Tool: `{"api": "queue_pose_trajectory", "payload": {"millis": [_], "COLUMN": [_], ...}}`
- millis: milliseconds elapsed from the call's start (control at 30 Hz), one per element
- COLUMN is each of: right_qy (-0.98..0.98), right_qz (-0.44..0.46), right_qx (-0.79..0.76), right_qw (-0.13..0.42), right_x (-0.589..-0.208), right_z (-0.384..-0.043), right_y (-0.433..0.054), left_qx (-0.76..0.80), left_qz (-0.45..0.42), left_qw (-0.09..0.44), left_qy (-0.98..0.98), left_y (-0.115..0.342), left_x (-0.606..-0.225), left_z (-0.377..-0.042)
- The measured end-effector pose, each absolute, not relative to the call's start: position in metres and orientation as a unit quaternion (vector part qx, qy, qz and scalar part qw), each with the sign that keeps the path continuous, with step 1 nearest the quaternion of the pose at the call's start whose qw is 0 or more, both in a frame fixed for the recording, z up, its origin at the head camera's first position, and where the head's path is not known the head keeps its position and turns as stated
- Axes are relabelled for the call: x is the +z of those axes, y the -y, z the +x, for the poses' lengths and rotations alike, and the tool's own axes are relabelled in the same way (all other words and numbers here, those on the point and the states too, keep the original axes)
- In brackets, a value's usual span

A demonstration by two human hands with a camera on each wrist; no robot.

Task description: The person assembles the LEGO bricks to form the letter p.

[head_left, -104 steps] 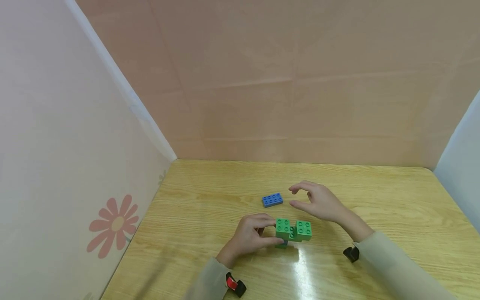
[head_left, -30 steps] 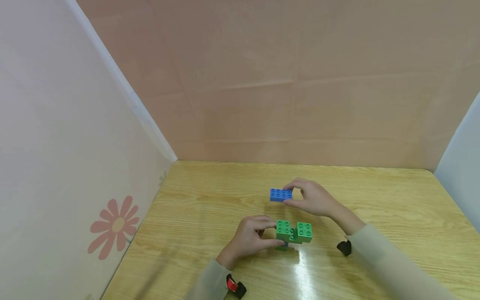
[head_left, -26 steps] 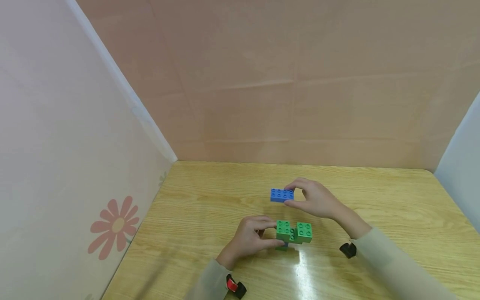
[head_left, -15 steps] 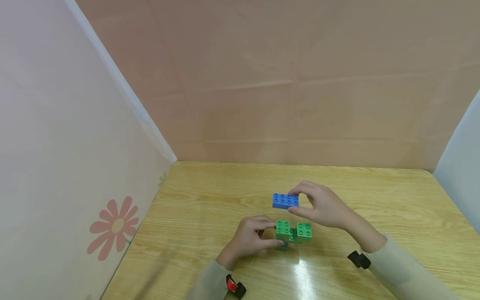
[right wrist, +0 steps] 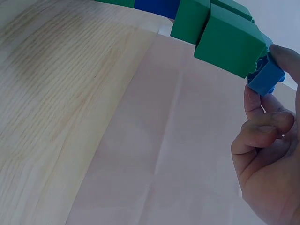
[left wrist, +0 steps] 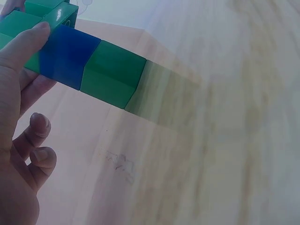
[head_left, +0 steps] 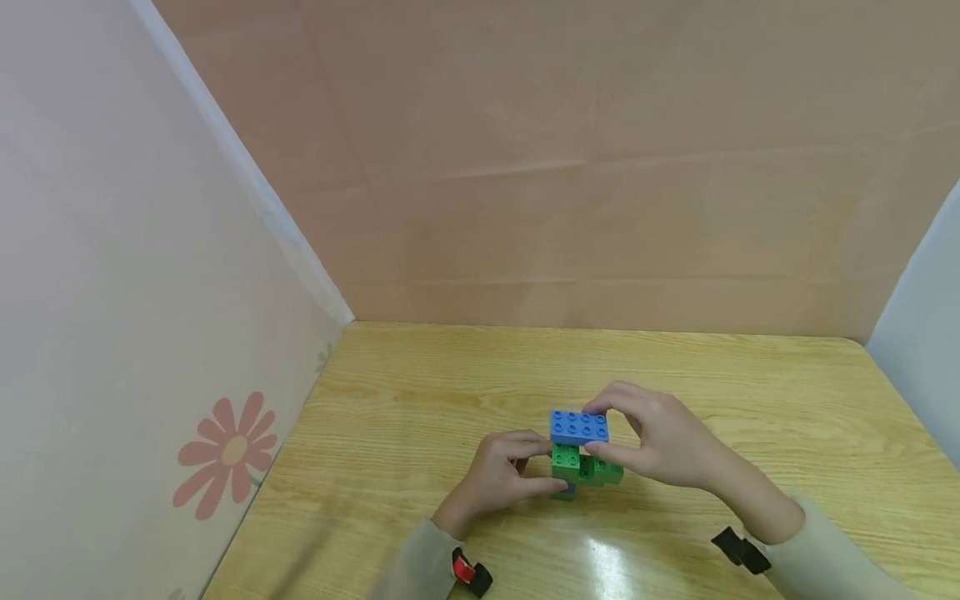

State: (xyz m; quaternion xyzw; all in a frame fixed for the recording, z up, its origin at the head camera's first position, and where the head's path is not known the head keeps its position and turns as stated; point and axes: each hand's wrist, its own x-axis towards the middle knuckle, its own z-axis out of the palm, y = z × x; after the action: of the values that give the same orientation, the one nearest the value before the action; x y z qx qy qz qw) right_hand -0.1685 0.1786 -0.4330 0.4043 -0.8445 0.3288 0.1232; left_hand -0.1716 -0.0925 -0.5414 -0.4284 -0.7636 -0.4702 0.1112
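My left hand (head_left: 504, 473) pinches the side of a stack of toy building bricks, thumb in front. Green bricks (head_left: 566, 463) make up its upper part, with two raised ends and a lower gap between. Beneath them, in the left wrist view, come a dark blue brick (left wrist: 70, 57) and a green bottom brick (left wrist: 115, 75) standing on the table. My right hand (head_left: 667, 437) pinches a lighter blue eight-stud brick (head_left: 579, 427) by its right end, over the raised green ends. In the right wrist view this blue brick (right wrist: 266, 78) sits close against the green studs; I cannot tell whether it is pressed on.
A wood-grain table (head_left: 420, 400) lies under both hands. Behind it rises a creased pinkish-brown backdrop (head_left: 480, 208). On the left stands a pale wall panel (head_left: 150, 250) with a printed flower, and another pale panel (head_left: 922, 333) is at the right.
My right hand first took the blue brick from the table behind the stack, then brought it nearer and slightly right, over the green bricks. The left hand and stack have stayed in place.
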Motion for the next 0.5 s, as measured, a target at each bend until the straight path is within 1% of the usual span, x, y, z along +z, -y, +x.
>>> {"api": "queue_pose_trajectory", "payload": {"millis": [267,500], "right_qy": [0.837,0.845], "right_qz": [0.419,0.411], "right_qx": [0.327,0.310], "right_qw": [0.132,0.145], "right_x": [-0.436,-0.440], "right_z": [-0.158,-0.152], "right_y": [-0.181,-0.182], "left_qx": [-0.475,-0.478], "left_qz": [-0.428,-0.430], "left_qw": [0.105,0.103], "left_qy": [0.762,0.759], "left_y": [0.092,0.091], "left_x": [-0.541,-0.539], "left_z": [-0.171,-0.171]}}
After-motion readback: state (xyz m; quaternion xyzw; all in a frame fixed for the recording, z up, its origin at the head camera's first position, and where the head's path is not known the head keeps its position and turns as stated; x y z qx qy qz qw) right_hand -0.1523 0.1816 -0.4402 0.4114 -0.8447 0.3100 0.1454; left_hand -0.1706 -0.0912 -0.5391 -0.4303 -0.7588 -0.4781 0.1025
